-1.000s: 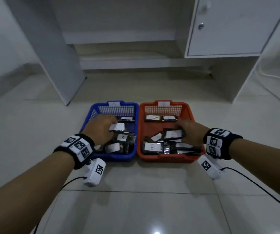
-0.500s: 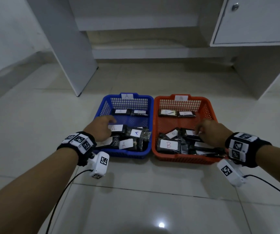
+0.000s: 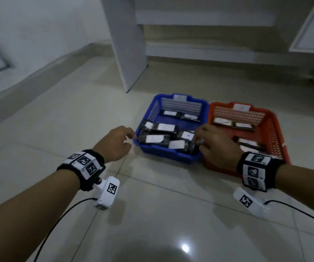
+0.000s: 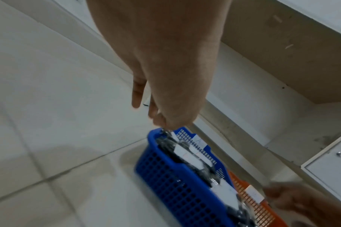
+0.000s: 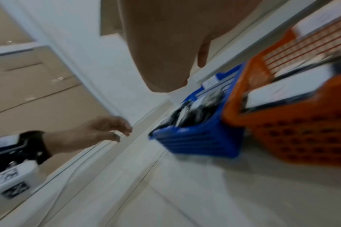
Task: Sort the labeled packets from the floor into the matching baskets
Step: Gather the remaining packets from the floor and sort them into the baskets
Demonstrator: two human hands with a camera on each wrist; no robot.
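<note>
Left hand (image 3: 115,142) empty, fingers loosely curled, just off the blue basket (image 3: 168,155) at its 9 o'clock edge. Right hand (image 3: 216,146) over the seam between blue and orange basket (image 3: 273,127), fingers curled; whether it holds anything, cannot tell. Labeled packets (image 3: 160,138) piled inside both baskets, side by side on tile floor (image 3: 171,214).

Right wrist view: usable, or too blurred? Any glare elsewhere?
Right wrist view: heavy motion smear, the orange basket and blue basket streaked, labels unreadable. Left wrist view: sharper, though basket labels stay soft. Head view: dim, a small glare spot on the floor tile, packet labels too blurred to read.
</note>
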